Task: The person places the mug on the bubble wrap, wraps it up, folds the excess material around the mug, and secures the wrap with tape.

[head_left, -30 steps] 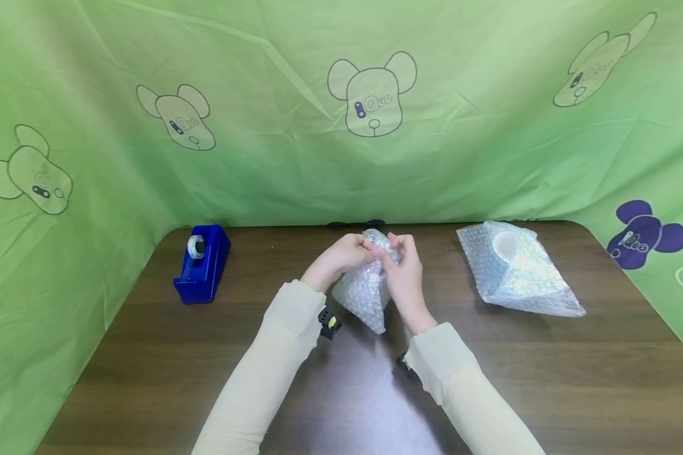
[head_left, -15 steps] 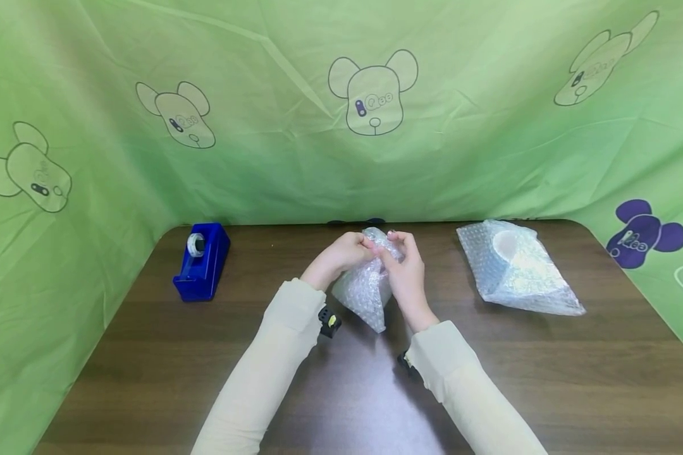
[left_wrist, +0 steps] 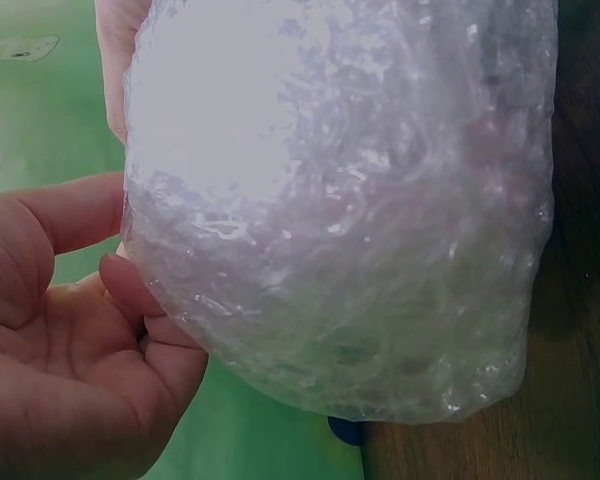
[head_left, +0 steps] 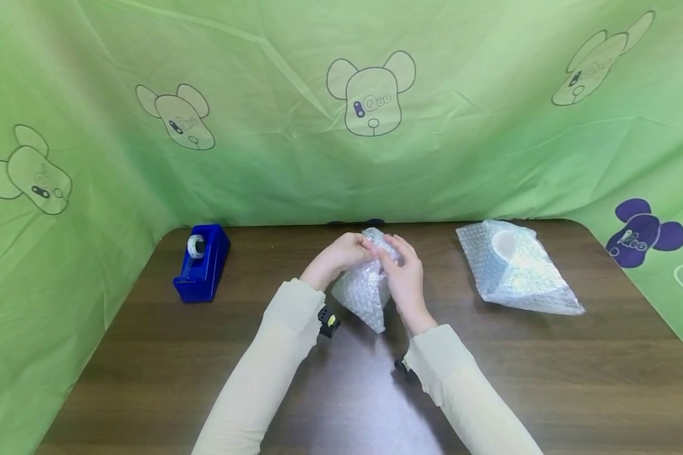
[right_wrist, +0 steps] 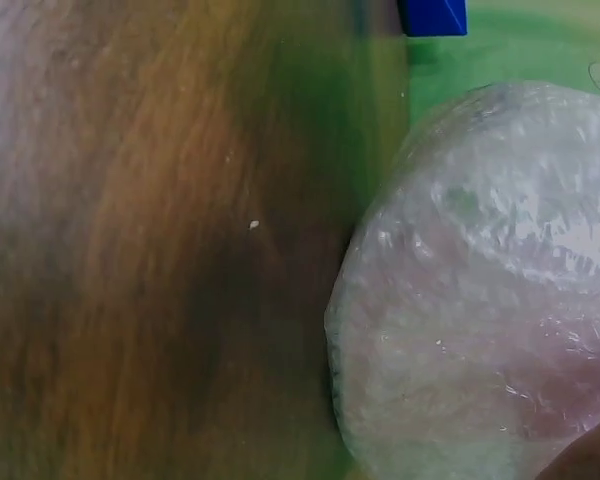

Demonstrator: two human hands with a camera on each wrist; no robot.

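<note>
A bundle of clear bubble wrap [head_left: 363, 296] stands on the table in the middle of the head view, tapering to a gathered top. What it wraps cannot be made out. My left hand [head_left: 344, 254] pinches the gathered top from the left. From the right, my right hand [head_left: 408, 281] pinches the same part, thumb close to the left fingers. The left wrist view shows the left hand [left_wrist: 80, 330] at the edge of the bubble wrap [left_wrist: 380, 250]. In the right wrist view the bubble wrap [right_wrist: 480, 300] hides most of the right hand.
A blue tape dispenser [head_left: 203, 265] with a roll of tape [head_left: 196, 246] stands at the back left of the brown wooden table [head_left: 148, 379]. At the back right lies another bubble-wrap package [head_left: 523, 278] with a white round end. A green cloth [head_left: 262, 177] hangs behind the table.
The right hand's fingers have shifted slightly at the top of the bubble wrap, the index finger lifting and then coming back down. The left hand and bundle keep nearly the same place.
</note>
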